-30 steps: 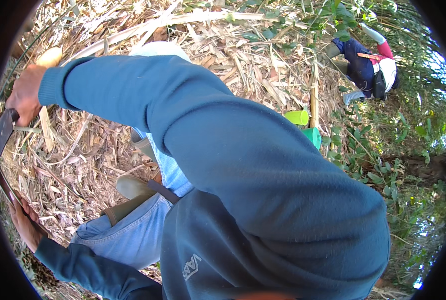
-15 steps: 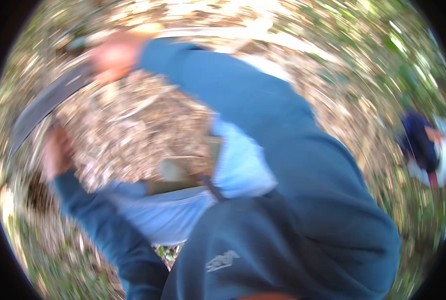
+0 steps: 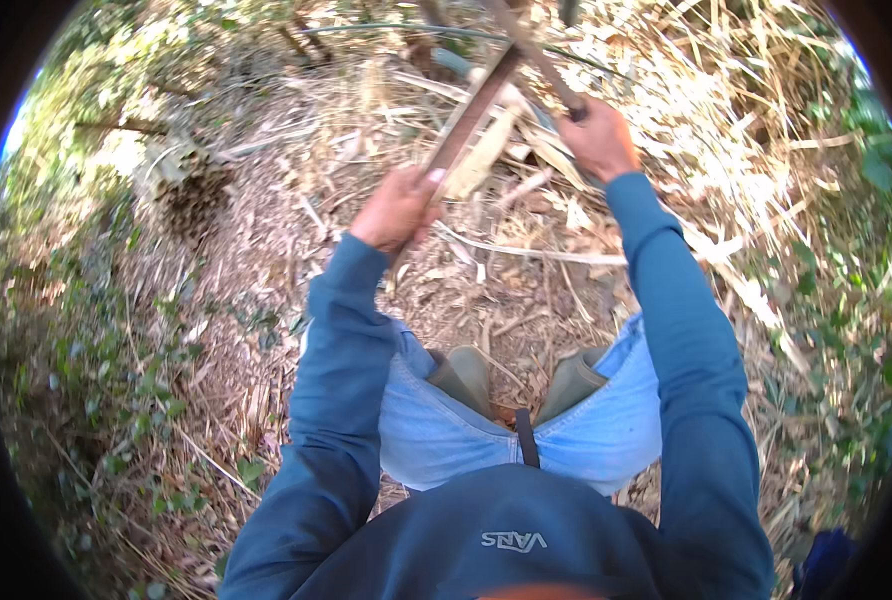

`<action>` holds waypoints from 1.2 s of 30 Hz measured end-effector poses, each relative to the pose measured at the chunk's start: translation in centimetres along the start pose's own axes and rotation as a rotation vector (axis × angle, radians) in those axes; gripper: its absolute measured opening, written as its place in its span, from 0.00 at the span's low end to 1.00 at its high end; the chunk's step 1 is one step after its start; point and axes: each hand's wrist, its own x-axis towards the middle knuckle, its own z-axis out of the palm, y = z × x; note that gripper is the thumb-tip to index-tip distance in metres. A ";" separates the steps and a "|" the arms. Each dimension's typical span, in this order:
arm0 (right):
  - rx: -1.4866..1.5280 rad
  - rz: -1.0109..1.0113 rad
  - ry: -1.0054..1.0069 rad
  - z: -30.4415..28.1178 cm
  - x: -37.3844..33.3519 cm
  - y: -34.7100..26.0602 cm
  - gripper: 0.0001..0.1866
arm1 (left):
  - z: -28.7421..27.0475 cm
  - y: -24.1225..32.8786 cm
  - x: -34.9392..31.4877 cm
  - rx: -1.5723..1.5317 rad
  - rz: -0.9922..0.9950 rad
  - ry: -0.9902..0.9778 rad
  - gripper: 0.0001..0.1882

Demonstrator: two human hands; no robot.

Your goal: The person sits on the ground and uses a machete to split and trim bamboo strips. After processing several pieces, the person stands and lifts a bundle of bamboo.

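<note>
My right hand [image 3: 598,138] is closed round the handle of a machete [image 3: 538,60], whose blade slants up and left to the top edge of the view. My left hand [image 3: 398,208] grips a long, flat brown strip [image 3: 474,118] with a paler edge, which looks like split bamboo or wood. The strip rises to the right from my fist, and a short end shows below it. Its upper end meets or overlaps the machete blade; whether they touch I cannot tell.
Pale split pieces and shavings [image 3: 486,155] litter the ground ahead, beside a blue-green pole [image 3: 451,62]. A bundle of cut stalks [image 3: 194,195] lies at the left. Green undergrowth [image 3: 96,400] borders both sides. My boots [image 3: 466,375] are close below, and a dark blue object [image 3: 824,562] lies lower right.
The view has swung and sharpened. The machete and my right hand have gone from far left to top centre. My left hand, blurred at the left before, now clearly holds the strip.
</note>
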 end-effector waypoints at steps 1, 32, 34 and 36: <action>0.008 -0.007 -0.009 -0.3 -0.2 -0.1 0.19 | 0.0 -1.7 0.9 0.050 0.032 0.032 0.19; -0.391 -0.427 -0.292 1.7 -2.9 -5.4 0.15 | -2.1 -0.4 -0.7 0.114 0.051 0.035 0.17; -0.194 -0.232 -0.128 1.8 -1.3 -3.2 0.11 | -1.8 0.1 -0.9 0.088 0.026 -0.008 0.17; 0.077 0.052 -0.058 0.8 0.3 -2.2 0.11 | -1.6 0.7 -0.4 0.135 0.013 -0.008 0.18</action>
